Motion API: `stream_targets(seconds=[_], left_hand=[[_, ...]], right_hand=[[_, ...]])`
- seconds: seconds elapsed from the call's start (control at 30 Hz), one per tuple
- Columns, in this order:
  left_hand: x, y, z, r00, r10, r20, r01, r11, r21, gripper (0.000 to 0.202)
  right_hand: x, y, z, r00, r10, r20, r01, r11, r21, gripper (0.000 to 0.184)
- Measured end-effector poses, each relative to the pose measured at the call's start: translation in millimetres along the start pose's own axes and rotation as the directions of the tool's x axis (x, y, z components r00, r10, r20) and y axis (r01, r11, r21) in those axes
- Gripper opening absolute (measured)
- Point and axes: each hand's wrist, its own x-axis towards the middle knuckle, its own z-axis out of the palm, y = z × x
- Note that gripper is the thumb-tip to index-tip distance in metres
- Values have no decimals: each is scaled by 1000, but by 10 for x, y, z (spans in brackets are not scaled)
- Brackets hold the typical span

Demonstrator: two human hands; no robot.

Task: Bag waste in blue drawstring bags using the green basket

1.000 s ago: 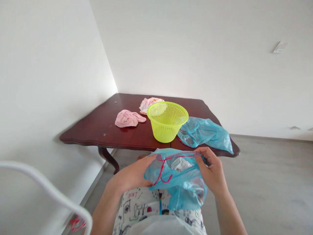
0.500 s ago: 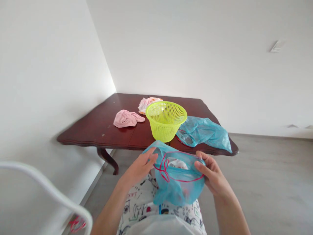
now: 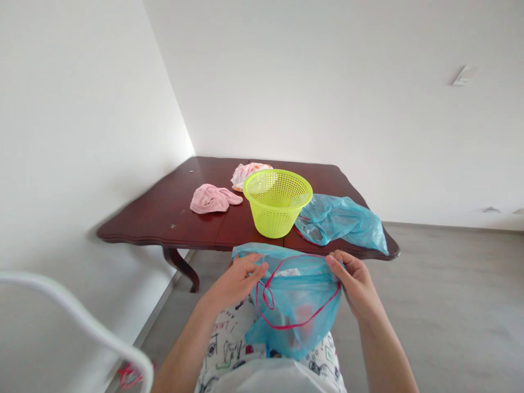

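- The blue drawstring bag [image 3: 301, 297] hangs between the two hands, in front of the person's body and above the lap, lower in the view than the near edge of the table [image 3: 164, 215].
- The left hand [image 3: 239, 279] pinches the left end of the bag's mouth, with the thumb on top and the fingers curled under the film.
- The right hand [image 3: 357, 283] pinches the right end in the same way, its fingers drawn together on the rim.
- Both hands touch the bag, so neither is nearer. The mouth is stretched out between them, so its long axis runs left to right, and the sack sags below that line.
- The bag is thin, translucent, crinkled plastic. A red drawstring [image 3: 286, 326] loops across its front and hangs slack.
- Through the film something pale shows near the top and something reddish lower down. I cannot tell what either one is.
- Under the bag lies a white garment with doodle print [image 3: 229, 349], worn by the person.
- On the table a lime-green mesh basket [image 3: 277, 210] stands upright, and a second blue bag [image 3: 346, 221] lies crumpled just to its right.
- A pink cloth [image 3: 210, 198] lies to the left of the basket, and a white-and-orange cloth [image 3: 244, 173] lies behind it.
- A white curved rail [image 3: 82, 321] crosses the lower left corner of the view.
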Motion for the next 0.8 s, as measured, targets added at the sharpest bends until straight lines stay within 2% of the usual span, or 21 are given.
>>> stream_targets(seconds=[0.07,0.17,0.2,0.27,0.33,0.47,0.57,0.63,0.7,0.77,0.8], left_hand=[[28,8,34,998,-62,-15,63,995,82,73],[94,19,93,989,-114,-94,128,980,153,33],[115,23,102,986,-109,-128,129,979,157,26],[142,36,89,981,-75,-180,100,986,131,32],[132,63,37,979,-16,-205,30,997,65,39],[33,193,-66,982,116,-150,-142,975,-171,44],[16,352,-5,977,179,-120,-207,930,-302,47],[78,428,86,972,167,-163,-205,945,-255,57],[174,444,147,957,155,-247,-187,976,-111,44],[247,414,129,909,178,-377,-180,983,29,19],[259,400,89,862,203,-464,-191,979,74,15]], right_hand=[[-11,15,-28,998,41,40,-41,999,-19,70],[-31,-3,-43,979,105,177,-101,994,-34,71],[-37,-19,-35,964,111,243,-98,993,-67,73],[-44,-57,-9,926,108,361,-47,984,-174,78],[-45,-84,13,909,89,407,30,961,-275,78],[-47,-78,-1,949,15,316,88,947,-310,75],[-66,-80,-7,963,2,268,70,963,-260,74],[-81,-109,12,959,-2,283,65,974,-215,73],[-95,-151,34,952,-10,305,70,980,-186,72],[-107,-188,38,949,-17,316,76,982,-174,71],[-113,-200,32,949,-16,316,73,983,-167,69]])
